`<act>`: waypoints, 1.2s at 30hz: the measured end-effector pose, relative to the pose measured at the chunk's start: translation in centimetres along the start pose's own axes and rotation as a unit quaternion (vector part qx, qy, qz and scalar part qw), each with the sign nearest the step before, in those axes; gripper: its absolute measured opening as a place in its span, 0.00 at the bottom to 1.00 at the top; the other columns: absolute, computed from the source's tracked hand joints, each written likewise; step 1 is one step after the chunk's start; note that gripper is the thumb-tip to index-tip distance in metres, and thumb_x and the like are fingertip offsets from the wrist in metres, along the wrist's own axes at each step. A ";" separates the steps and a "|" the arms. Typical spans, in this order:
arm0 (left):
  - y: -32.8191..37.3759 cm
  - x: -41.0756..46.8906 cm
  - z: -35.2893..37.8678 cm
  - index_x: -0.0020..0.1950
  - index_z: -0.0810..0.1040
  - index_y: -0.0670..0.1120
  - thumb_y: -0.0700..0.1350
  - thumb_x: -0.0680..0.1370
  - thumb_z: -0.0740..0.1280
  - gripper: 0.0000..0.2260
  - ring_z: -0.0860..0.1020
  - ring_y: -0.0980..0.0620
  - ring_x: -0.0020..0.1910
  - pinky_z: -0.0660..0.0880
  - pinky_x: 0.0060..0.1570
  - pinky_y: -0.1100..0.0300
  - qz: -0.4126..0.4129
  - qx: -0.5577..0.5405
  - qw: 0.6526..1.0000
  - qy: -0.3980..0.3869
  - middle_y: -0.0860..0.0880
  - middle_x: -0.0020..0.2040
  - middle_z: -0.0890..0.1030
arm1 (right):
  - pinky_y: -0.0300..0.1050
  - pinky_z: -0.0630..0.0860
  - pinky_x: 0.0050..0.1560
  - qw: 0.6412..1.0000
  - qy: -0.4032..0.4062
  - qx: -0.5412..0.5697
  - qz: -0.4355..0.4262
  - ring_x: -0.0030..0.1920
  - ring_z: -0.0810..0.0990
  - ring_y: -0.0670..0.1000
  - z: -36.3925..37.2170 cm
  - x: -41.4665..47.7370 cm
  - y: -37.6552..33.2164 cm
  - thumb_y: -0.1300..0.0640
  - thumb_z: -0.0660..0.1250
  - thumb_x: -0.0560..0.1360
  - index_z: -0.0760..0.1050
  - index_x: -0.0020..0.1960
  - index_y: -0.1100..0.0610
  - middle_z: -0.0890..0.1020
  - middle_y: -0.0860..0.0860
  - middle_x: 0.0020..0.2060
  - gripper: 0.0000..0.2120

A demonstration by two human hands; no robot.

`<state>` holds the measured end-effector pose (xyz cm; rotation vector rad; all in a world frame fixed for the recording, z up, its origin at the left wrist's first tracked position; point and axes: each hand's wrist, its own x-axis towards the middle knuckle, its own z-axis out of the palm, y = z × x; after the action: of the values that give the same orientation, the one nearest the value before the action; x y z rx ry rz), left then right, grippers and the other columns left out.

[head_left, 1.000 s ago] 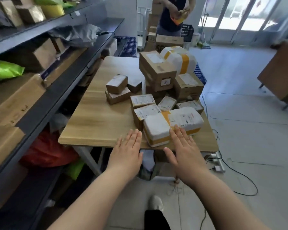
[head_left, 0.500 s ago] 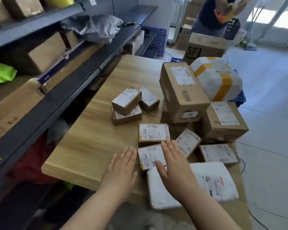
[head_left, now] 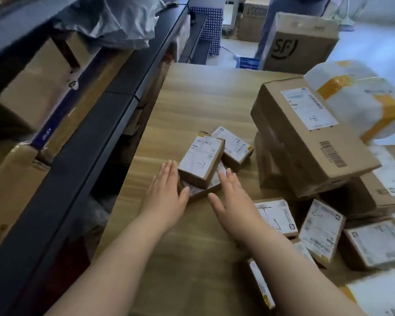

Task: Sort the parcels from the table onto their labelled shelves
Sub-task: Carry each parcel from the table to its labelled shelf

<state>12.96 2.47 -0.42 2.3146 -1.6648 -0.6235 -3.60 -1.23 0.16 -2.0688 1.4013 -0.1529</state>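
Both hands are moving forward. Half a second ago they were hovering over the flat labelled parcels at the near table edge. Now they are bracketing a two-high stack of small boxes further in.

- Left hand (head_left: 167,195): fingers straight and together, lying along the stack's left side. Touching or just short, cannot tell.
- Right hand (head_left: 233,197): fingers straight, slightly spread, closing on the stack's right side. Nothing is gripped by either hand yet.
- Small brown cardboard box with a white label (head_left: 201,160) is sitting between the two sets of fingertips, on top of a flatter brown box (head_left: 200,192) that is lying between the thumbs.
- A second small labelled brown box (head_left: 235,144) is sitting just beyond the right fingertips, on the pale wooden table (head_left: 203,99).

Judgement: the choice is shifting from the near parcels to this stack, and a two-handed lift looks to be next. No parcel has been shelved at this point.

Writing:
- Top box label is showing a handwritten mark, possibly "1-7", but the blur is making it uncertain.
- Large brown cardboard carton (head_left: 306,137), right of the right fingers, is carrying a barcode and a handwritten "3-" followed by something unclear.
- Far brown carton (head_left: 299,44) is printed "SF".
- Dark metal shelving (head_left: 78,144), left of the left fingers, has a purple tag (head_left: 48,131) that is unreadable.
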 end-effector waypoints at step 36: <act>-10.2 -1.1 2.3 0.68 0.70 0.47 0.58 0.59 0.71 0.38 0.79 0.39 0.50 0.75 0.55 0.41 -0.185 -0.586 0.768 -0.184 0.42 0.59 0.80 | 0.49 0.74 0.51 0.798 -0.052 0.532 0.277 0.56 0.79 0.51 10.2 0.7 -0.9 0.51 0.68 0.75 0.64 0.68 0.45 0.79 0.46 0.60 0.23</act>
<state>20.26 7.03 -6.46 1.5294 -0.4693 -1.6670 1.74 2.75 -7.67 -0.6988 1.3185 -0.4460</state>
